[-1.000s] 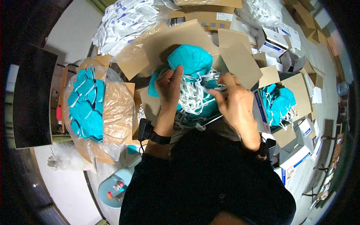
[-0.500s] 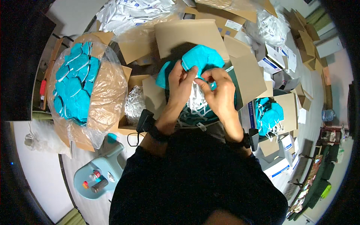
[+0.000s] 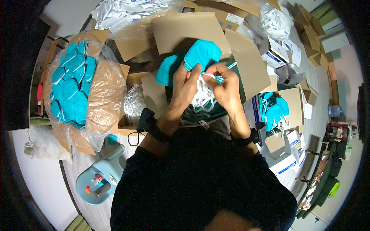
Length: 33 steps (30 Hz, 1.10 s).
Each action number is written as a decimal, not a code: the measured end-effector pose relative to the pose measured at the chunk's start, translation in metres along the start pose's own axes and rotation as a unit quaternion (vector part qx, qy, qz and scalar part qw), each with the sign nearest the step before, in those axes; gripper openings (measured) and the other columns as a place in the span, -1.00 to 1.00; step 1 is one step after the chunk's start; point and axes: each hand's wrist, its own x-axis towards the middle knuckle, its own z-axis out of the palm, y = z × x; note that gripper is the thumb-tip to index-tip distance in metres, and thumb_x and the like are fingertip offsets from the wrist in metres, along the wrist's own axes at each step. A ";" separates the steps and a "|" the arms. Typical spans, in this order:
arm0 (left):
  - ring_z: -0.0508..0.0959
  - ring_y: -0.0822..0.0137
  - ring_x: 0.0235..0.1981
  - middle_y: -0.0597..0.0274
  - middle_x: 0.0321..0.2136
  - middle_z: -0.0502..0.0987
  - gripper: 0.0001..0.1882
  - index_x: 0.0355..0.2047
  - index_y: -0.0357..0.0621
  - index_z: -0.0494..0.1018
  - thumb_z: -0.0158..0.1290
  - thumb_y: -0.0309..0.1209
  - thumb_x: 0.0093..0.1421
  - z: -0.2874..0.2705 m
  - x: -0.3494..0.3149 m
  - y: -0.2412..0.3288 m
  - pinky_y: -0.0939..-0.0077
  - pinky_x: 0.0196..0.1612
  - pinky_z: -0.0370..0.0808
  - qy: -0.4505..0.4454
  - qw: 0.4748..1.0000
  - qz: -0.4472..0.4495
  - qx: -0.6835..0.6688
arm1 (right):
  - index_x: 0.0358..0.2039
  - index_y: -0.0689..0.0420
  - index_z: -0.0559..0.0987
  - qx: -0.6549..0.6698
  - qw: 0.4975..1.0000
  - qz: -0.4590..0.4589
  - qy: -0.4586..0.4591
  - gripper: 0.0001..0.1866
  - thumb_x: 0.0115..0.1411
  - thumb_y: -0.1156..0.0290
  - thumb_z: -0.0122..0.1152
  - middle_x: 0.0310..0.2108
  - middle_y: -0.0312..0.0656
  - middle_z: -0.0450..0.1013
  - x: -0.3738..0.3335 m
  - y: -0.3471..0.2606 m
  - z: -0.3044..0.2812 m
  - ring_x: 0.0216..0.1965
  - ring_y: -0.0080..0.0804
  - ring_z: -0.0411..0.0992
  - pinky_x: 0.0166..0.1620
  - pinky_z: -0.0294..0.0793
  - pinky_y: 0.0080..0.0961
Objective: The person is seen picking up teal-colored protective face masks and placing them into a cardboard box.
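My left hand pinches the lower edge of a teal face mask between thumb and fingers. At the mask's lower right, my right hand has its thumb and fingers closed on a white strap. Below and between both hands hangs a bunch of white elastic straps. Another teal mask lies just left of my left hand, partly hidden by it. Both hands are over an open cardboard box with raised flaps; most of its inside is hidden by the hands and straps.
To the left, a plastic-lined carton bears a heap of teal masks. White straps fill a smaller box. On the right stands a box of strapped masks, among white cartons. A light-blue stool holds bottles.
The mask in my left hand has turned and looks narrower. My right hand still grips at its lower edge, where more white strap shows. The whole view has shifted slightly.
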 end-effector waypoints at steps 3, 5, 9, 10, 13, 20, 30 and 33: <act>0.38 0.55 -0.33 0.32 -0.33 0.47 -0.79 -0.14 -0.28 0.42 -0.03 -0.39 0.32 0.005 -0.001 0.002 0.59 -0.23 0.37 0.002 0.998 0.023 0.064 | -0.44 0.24 0.51 0.050 0.999 0.008 0.010 -0.86 -0.01 0.65 0.30 -0.54 -0.19 0.44 -0.002 0.000 0.000 -0.47 -0.49 0.39 -0.34 0.40 -0.53; 0.38 0.55 -0.35 0.32 -0.36 0.45 -0.79 -0.16 -0.27 0.43 -0.05 -0.37 0.33 0.011 -0.002 0.009 0.59 -0.26 0.38 0.015 0.996 0.051 0.076 | -0.43 0.23 0.51 0.040 0.999 -0.008 0.020 -0.85 -0.01 0.63 0.32 -0.54 -0.19 0.43 -0.001 -0.004 0.003 -0.48 -0.49 0.39 -0.35 0.39 -0.54; 0.38 0.52 -0.48 0.39 -0.50 0.42 -0.79 -0.21 -0.25 0.43 -0.05 -0.34 0.34 0.007 -0.004 0.005 0.57 -0.40 0.36 0.005 0.998 -0.015 0.067 | -0.44 0.20 0.55 -0.012 0.997 -0.065 0.037 -0.85 -0.05 0.60 0.35 -0.52 -0.15 0.46 0.000 -0.006 -0.001 -0.50 -0.36 0.41 -0.39 0.41 -0.46; 0.38 0.51 -0.51 0.41 -0.53 0.41 -0.79 -0.22 -0.25 0.43 -0.06 -0.33 0.34 0.005 -0.004 0.004 0.56 -0.43 0.35 -0.001 0.996 -0.057 0.070 | -0.46 0.20 0.56 0.002 0.998 -0.048 0.042 -0.87 -0.04 0.59 0.34 -0.51 -0.12 0.47 0.000 -0.002 -0.001 -0.50 -0.28 0.43 -0.39 0.41 -0.42; 0.35 0.50 -0.58 0.39 -0.61 0.38 -0.77 -0.24 -0.25 0.43 -0.06 -0.31 0.34 0.007 -0.005 0.002 0.54 -0.51 0.31 -0.006 0.992 -0.007 0.124 | -0.47 0.19 0.55 -0.010 0.997 -0.039 0.067 -0.91 0.00 0.55 0.31 -0.51 -0.10 0.48 0.001 0.009 0.000 -0.49 -0.25 0.46 -0.40 0.41 -0.42; 0.48 0.37 -0.49 0.11 -0.46 0.49 -0.75 -0.17 -0.34 0.41 -0.12 -0.37 0.35 0.015 -0.009 0.006 0.46 -0.42 0.43 -0.009 0.962 0.132 0.237 | -0.46 0.26 0.52 -0.036 0.989 -0.049 0.132 -0.92 0.12 0.55 0.25 -0.53 -0.17 0.48 0.020 0.015 -0.008 -0.50 -0.47 0.42 -0.39 0.40 -0.55; 0.53 0.15 -0.26 -0.02 -0.25 0.55 -0.73 -0.16 -0.39 0.44 -0.13 -0.39 0.34 -0.002 -0.013 -0.001 0.32 -0.15 0.43 0.058 0.959 0.150 0.233 | -0.45 0.12 0.58 -0.131 0.978 0.015 0.160 -0.85 0.13 0.30 0.25 -0.46 -0.07 0.52 0.038 0.026 -0.061 -0.44 -0.05 0.47 -0.35 0.44 -0.27; 0.50 0.28 -0.25 0.10 -0.25 0.55 -0.71 -0.19 -0.38 0.44 -0.12 -0.34 0.35 -0.008 -0.003 -0.010 0.35 -0.15 0.42 0.073 0.964 0.104 0.232 | -0.41 0.18 0.61 -0.211 0.959 -0.127 0.137 -0.83 0.12 0.33 0.31 -0.50 -0.21 0.47 0.016 0.013 -0.050 -0.50 -0.47 0.37 -0.38 0.38 -0.55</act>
